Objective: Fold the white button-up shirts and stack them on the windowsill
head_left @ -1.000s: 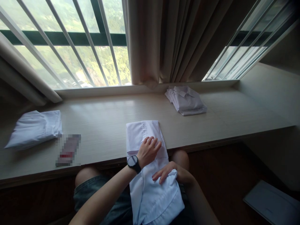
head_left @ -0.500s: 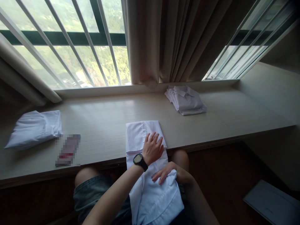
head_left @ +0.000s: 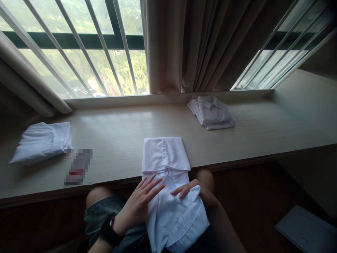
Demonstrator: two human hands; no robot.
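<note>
A white shirt [head_left: 179, 211], partly folded, stretches from the front edge of the table over my lap. Its far end is a flat folded panel [head_left: 165, 154] on the tabletop, with a gathered seam down the middle. My left hand [head_left: 142, 196], with a black watch at the wrist, is open over the shirt's left side, fingers spread; whether it touches the cloth I cannot tell. From the right, my right hand [head_left: 188, 188] rests on the shirt with fingers stretched out. A raised bit of cloth hides part of its palm and the thumb.
Folded white shirts [head_left: 212, 112] lie at the back right of the table [head_left: 118, 140]. Another white folded garment [head_left: 43, 142] is at the left, beside a blurred-out item [head_left: 79, 167]. Below right, a pale flat object [head_left: 305, 225] stands out against the dark floor. Curtains hang behind.
My left hand has come off the folded panel and moved back toward me, to the lower left. My right hand stays at the same spot on the shirt. The view has shifted slightly.
</note>
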